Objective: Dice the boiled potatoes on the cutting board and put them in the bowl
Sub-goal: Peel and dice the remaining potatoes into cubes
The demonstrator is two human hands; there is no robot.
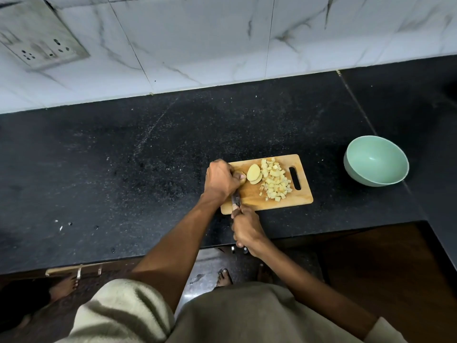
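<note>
While the black counter (123, 169) fills most of the frame, the work sits right of centre, and I'd judge it a bit past halfway. Toward the right edge, well apart from the board, the green bowl (376, 160) looks empty, so none of the transfer is done. On the wooden cutting board (291, 201), the right half carries a heap of diced potato (274, 180), already cut small. Just left of that heap lean a couple of potato slices (254, 174), not yet cubed. At the board's left end the left hand (221, 179) is closed over the remaining potato piece (241, 177), pinning it down. Below the board, the right hand (246, 229) is wrapped tight around the knife (236, 199), whose blade runs up beneath the left hand. Left to do, by my reckoning: finish slicing, cube the slices, then carry everything to the bowl.
</note>
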